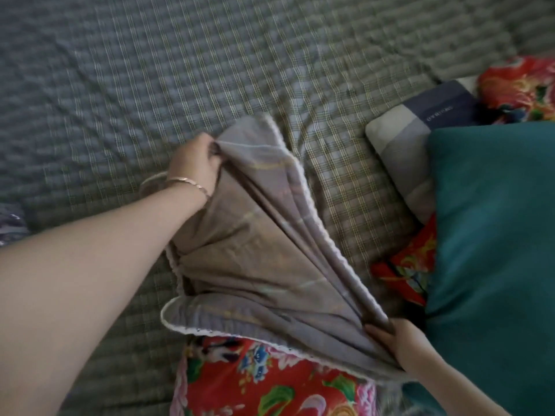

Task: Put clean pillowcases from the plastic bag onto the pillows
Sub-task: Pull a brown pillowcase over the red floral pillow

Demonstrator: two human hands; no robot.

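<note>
We identify the location as a bedroom in a home. The bed (90,295) fills nearly the whole view and is covered by a wrinkled grey-green plaid sheet (210,70). Household bedding lies on it: a teal pillow (492,220) at right, partly covering a grey and navy pillow (402,145); a red floral pillow (270,382) at the near edge; and a grey, lace-edged pillowcase (255,235) spread above it.

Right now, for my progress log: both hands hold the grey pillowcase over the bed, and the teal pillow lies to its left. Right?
Not quite: the head view shows the teal pillow lying to the right of the pillowcase, not the left. The left hand and right hand do both hold it over the bed.
</note>
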